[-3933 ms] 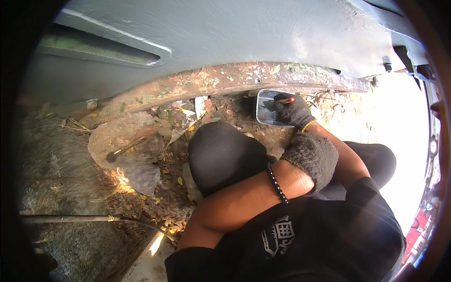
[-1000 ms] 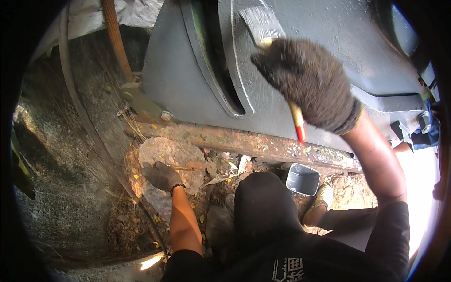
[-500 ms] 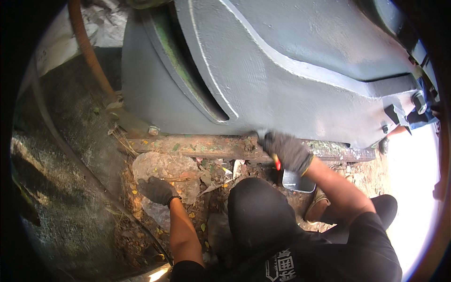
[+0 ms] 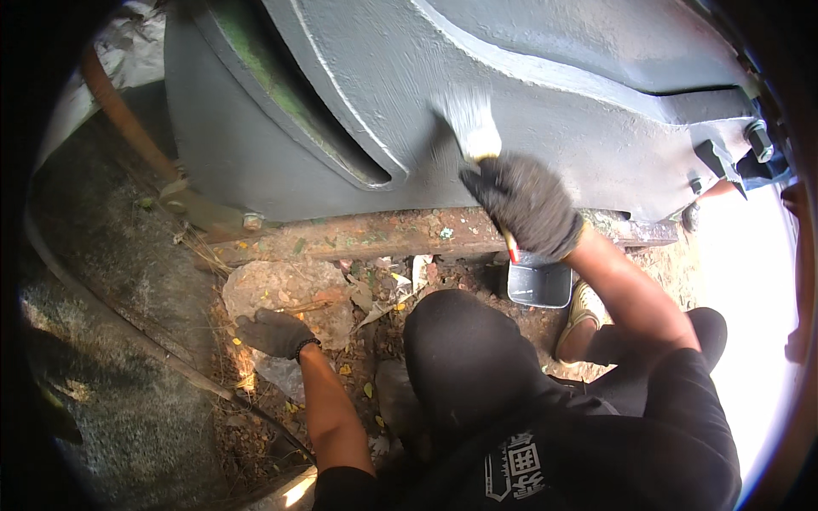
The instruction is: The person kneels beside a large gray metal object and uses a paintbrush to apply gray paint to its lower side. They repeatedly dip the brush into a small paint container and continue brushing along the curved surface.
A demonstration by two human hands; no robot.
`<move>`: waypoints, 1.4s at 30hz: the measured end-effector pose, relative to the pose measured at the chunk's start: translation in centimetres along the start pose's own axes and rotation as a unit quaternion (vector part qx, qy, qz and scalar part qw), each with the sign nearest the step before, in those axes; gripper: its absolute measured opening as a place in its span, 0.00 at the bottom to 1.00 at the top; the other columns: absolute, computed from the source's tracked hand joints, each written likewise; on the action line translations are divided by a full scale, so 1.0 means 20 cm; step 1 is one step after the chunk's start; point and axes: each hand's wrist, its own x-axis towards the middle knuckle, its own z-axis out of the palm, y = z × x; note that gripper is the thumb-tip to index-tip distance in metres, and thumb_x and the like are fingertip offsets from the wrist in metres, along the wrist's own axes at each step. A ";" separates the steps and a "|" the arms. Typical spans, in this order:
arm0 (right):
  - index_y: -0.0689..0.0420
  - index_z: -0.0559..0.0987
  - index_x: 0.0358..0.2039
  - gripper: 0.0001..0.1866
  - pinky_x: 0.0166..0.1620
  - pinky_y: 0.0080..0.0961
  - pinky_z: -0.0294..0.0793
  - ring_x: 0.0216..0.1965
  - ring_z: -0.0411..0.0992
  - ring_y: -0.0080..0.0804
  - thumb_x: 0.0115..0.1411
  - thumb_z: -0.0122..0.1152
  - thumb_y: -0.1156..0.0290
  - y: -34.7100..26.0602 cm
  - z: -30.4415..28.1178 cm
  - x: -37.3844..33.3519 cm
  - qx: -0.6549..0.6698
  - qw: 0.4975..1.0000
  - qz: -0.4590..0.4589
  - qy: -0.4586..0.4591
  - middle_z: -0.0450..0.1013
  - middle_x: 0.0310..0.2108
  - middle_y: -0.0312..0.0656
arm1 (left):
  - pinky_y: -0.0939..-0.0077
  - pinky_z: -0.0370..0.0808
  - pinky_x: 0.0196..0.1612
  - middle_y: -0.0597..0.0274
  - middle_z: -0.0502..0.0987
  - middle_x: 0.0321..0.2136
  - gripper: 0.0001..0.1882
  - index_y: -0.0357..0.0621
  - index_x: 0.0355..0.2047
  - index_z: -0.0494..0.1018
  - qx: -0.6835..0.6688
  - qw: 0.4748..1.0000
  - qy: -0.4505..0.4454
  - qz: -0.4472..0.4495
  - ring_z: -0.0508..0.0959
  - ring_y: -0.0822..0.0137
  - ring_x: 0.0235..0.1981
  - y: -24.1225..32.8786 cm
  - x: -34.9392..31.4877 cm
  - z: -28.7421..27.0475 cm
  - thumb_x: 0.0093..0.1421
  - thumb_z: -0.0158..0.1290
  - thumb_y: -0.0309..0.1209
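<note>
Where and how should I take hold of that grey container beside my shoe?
I'd take the container by its near rim, coming from your own side and above. It's open-topped, with that edge exposed, while your right hand covers part of the far rim here and the shoe sits close on the right.

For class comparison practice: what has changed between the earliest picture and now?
The right hand has moved the brush from the grey container up to the grey panel. The left hand has swung from beside the right forearm leftward over the pale stone; whether it holds anything is unclear. Unchanged: the right hand's grip on the brush, and the container's place beside the rusty rail.
</note>
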 end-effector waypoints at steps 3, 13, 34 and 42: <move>0.56 0.78 0.60 0.25 0.53 0.46 0.75 0.51 0.75 0.51 0.61 0.58 0.70 -0.08 0.24 -0.33 0.063 0.979 0.079 -0.177 0.73 0.55 0.51 | 0.48 0.62 0.71 0.38 0.63 0.69 0.30 0.35 0.67 0.65 0.169 0.980 -0.094 0.051 0.60 0.42 0.72 0.05 0.01 -0.01 0.76 0.41 0.46; 0.54 0.80 0.57 0.20 0.48 0.44 0.81 0.47 0.79 0.53 0.64 0.59 0.73 0.03 0.12 -0.27 0.086 0.970 0.148 -0.171 0.77 0.48 0.51 | 0.49 0.60 0.73 0.40 0.60 0.71 0.35 0.35 0.71 0.61 -0.074 0.996 0.041 0.024 0.60 0.44 0.72 -0.13 -0.03 0.28 0.76 0.39 0.51; 0.53 0.76 0.61 0.22 0.48 0.42 0.80 0.47 0.78 0.48 0.67 0.56 0.68 -0.23 0.46 -0.52 0.148 0.954 0.101 -0.242 0.74 0.51 0.49 | 0.48 0.66 0.67 0.40 0.63 0.68 0.30 0.34 0.67 0.64 -0.016 1.000 0.001 0.020 0.65 0.42 0.68 -0.18 0.02 0.25 0.75 0.40 0.45; 0.50 0.81 0.57 0.21 0.46 0.40 0.80 0.44 0.79 0.50 0.62 0.62 0.71 -0.15 -0.02 0.16 0.065 0.992 0.090 -0.064 0.76 0.49 0.51 | 0.47 0.64 0.69 0.35 0.64 0.65 0.29 0.32 0.63 0.66 0.142 0.988 -0.013 0.054 0.64 0.39 0.68 -0.24 0.03 0.32 0.75 0.40 0.45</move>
